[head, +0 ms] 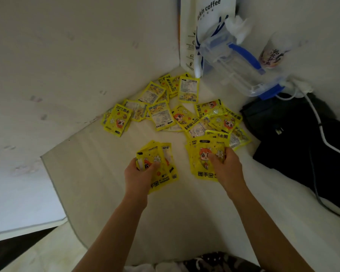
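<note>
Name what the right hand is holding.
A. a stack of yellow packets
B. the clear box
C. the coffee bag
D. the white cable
A: the right hand pinches a stack of yellow packets, thumb on top. The clear box, white cable and coffee bag lie beyond it, untouched.

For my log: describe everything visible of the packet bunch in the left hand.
The packet bunch is several flat, glossy yellow sachets, unevenly fanned, fronts up. The top one shows an orange-haired cartoon figure, a white flower and black lettering, including HAND WARMER. The left hand grips its left edge, thumb across the front. Whether it rests on the white surface below cannot be told.
</note>
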A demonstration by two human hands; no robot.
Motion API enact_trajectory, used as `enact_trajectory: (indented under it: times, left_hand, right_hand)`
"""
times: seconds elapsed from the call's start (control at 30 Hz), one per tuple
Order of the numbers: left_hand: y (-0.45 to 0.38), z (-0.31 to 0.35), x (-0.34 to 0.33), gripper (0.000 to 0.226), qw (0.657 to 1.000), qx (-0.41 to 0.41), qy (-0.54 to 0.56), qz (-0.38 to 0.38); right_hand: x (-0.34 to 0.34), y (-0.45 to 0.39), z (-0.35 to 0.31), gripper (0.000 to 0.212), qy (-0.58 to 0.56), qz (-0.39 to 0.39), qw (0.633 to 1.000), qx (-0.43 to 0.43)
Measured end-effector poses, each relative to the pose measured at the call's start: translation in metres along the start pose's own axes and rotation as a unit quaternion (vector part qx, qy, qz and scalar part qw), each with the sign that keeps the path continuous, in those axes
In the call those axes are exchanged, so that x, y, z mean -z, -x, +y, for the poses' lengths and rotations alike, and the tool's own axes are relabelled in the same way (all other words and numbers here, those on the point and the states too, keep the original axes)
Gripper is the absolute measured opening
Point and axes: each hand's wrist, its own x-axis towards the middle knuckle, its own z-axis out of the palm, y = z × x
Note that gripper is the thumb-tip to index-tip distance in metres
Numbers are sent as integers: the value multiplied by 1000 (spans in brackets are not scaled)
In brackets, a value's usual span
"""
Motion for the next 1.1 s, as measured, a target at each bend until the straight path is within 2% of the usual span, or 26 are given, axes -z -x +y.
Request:
enact_trajectory:
  times: [0.13, 0.33, 0.57, 0.83, 1.1]
  left_hand:
    - [-1, -2, 12, 17, 999, 2, -19, -42]
    - [-18, -10, 48, 17, 992, -11, -59, -107]
    - [-32, -20, 97, 17, 968, -44, -139, -205]
    - [-4, -40, 110, 21, 916, -56, -225, -327]
    - [58, -81, 100, 22, 839, -90, -301, -443]
  right_hand:
    - [-9, 19, 10, 48, 5, 30, 999, -33]
    - [-42, 60, 15, 40, 22, 91, 993, -73]
    - [-94, 133, 24, 33, -26, 189, 971, -146]
    - [-114, 228, 47, 26, -94, 286, 929, -216]
    - [-118, 323, 92, 22, -158, 390, 868, -266]
